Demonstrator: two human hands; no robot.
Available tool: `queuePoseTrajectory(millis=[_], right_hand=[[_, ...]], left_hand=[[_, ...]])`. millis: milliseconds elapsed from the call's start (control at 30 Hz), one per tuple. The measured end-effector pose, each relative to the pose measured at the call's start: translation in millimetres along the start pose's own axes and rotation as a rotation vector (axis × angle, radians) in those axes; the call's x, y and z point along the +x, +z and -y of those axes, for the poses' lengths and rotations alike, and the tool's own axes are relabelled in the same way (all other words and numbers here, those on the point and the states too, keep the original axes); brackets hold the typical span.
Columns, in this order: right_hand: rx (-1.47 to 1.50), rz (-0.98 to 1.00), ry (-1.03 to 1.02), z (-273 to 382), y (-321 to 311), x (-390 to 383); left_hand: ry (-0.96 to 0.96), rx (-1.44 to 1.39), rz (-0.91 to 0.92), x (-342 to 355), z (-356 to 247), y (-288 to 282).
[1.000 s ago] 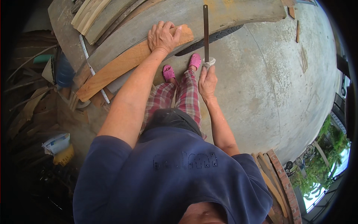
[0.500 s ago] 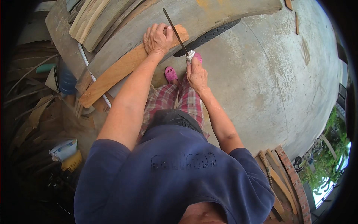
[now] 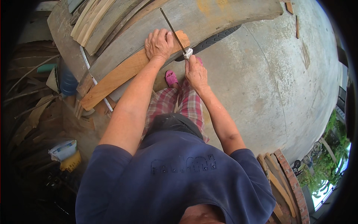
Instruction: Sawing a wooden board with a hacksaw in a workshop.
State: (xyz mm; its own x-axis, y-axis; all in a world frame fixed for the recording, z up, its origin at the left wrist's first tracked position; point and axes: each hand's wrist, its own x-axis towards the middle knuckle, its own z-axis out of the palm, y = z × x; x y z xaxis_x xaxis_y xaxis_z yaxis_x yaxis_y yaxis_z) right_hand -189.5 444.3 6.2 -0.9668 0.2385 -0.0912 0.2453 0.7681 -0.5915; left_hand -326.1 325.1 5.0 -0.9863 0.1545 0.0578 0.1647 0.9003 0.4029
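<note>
My left hand (image 3: 159, 45) presses down on an orange-brown wooden board (image 3: 119, 76), fingers bent over its far side close to the right end. In my right hand (image 3: 197, 75) is a long, narrow dark blade (image 3: 172, 29) with a white wrapped grip (image 3: 188, 53). The blade slants away to the left and crosses the board's right end, just right of my left hand. Whether its edge is toothed is too fine to make out. Underneath the board lies a wide grey wooden plank (image 3: 220, 16).
More lumber (image 3: 91, 22) is stacked at the far left, beside a white rod (image 3: 86, 61). A black tire (image 3: 216, 40) shows under the plank. Wood scraps and a blue-white bag (image 3: 63, 150) lie left. Curved wood pieces (image 3: 279, 184) rest by a brick edging (image 3: 292, 179) at lower right.
The blade has shifted slightly left and away across the board's end. My left hand stays on the board, and the whole view has tilted a little.
</note>
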Motion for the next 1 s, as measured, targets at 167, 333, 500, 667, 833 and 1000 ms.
queuePoseTrajectory(millis=[167,333,500,667,833,1000], right_hand=[[-0.019,0.097,0.035,-6.6,-6.0,-29.7],[0.019,0.027,0.031,5.8,-2.1,21.2],[0.002,0.13,0.043,-10.0,-11.5,-30.0],[0.024,0.034,0.023,1.2,-5.8,5.1],[0.019,0.072,0.048,-1.2,-3.3,-11.6],[0.022,0.118,0.074,-5.4,-9.1,-21.9]], left_hand=[[-0.012,0.005,0.004,-2.1,5.5,-5.2],[0.035,-0.015,0.009,1.9,-4.5,-0.4],[-0.005,0.033,0.001,-0.3,6.0,-3.9],[0.009,0.01,0.024,2.1,-5.9,-3.7],[-0.016,0.045,0.026,-0.1,3.8,-0.6],[-0.011,0.012,0.007,1.7,2.6,-5.5]])
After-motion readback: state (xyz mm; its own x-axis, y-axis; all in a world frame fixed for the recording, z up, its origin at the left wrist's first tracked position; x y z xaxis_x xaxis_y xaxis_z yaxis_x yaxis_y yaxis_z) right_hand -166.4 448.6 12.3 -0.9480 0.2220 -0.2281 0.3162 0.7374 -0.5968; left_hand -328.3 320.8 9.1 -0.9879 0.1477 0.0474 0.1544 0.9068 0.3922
